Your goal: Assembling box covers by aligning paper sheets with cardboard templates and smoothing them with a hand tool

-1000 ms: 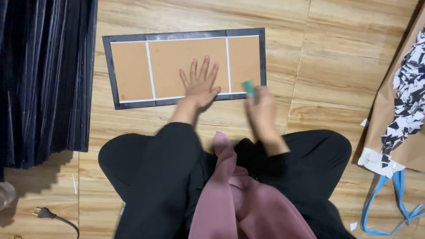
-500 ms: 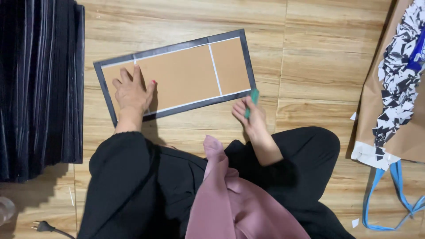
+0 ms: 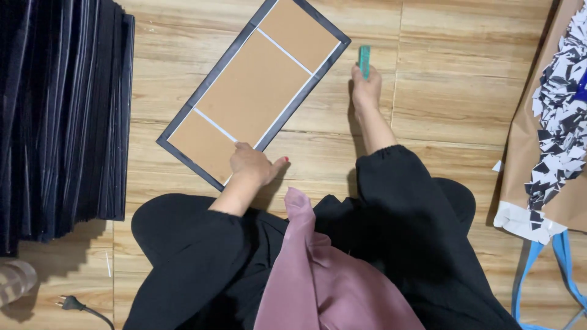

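From the head view, a flat rectangular board (image 3: 254, 85) lies on the wooden floor (image 3: 452, 104), turned on a diagonal: its long axis runs from the lower left, near the person's knee, up to the upper right, where one corner reaches the top edge of the picture. The board's face is matte brown card, smooth and dull, split into three panels by two thin pale lines that cross it the short way; a dark grey border with a faint sheen frames all four sides. The left hand (image 3: 252, 165) rests on the lower long edge of the board near its lower left end, fingers curled down over the border and thumb stuck out to the right, pressing on the board rather than lifting it. The right hand (image 3: 365, 90) lies on the floor just beside the board's right corner, fingers closed around a small teal tool (image 3: 365, 60), a narrow strip that points away from the person, up the picture; what kind of tool it is cannot be told. To the left stands a tall stack of dark boards (image 3: 61, 116), their thin edges packed close like pages. At the right edge a brown paper bag (image 3: 520, 140) holds torn black and white scraps (image 3: 559, 134), with a blue strap (image 3: 565, 256) below it. The floor is light planks with a glossy grain.
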